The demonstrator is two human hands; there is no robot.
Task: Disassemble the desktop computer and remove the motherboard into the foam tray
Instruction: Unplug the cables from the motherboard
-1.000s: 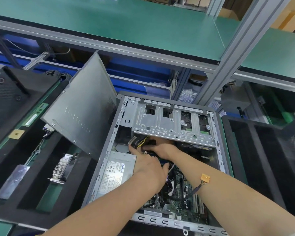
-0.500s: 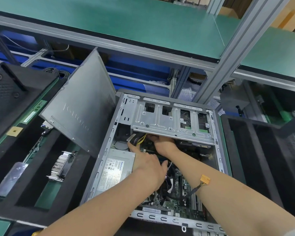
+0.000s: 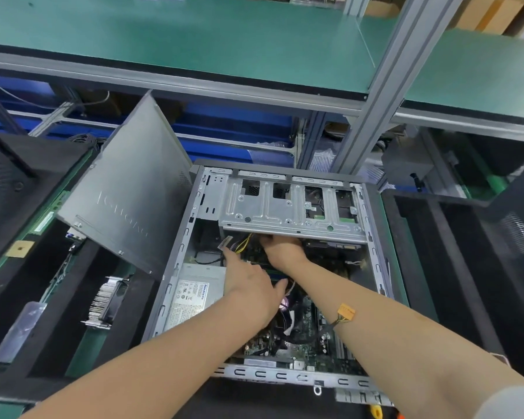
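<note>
Left grip wide, right grip of unclear width beneath one drive cage, both inside one case.

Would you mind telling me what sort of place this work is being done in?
Probably an electronics disassembly workstation: a green-matted shelf on aluminium posts, black foam trays holding loose parts, and an opened computer case.
</note>
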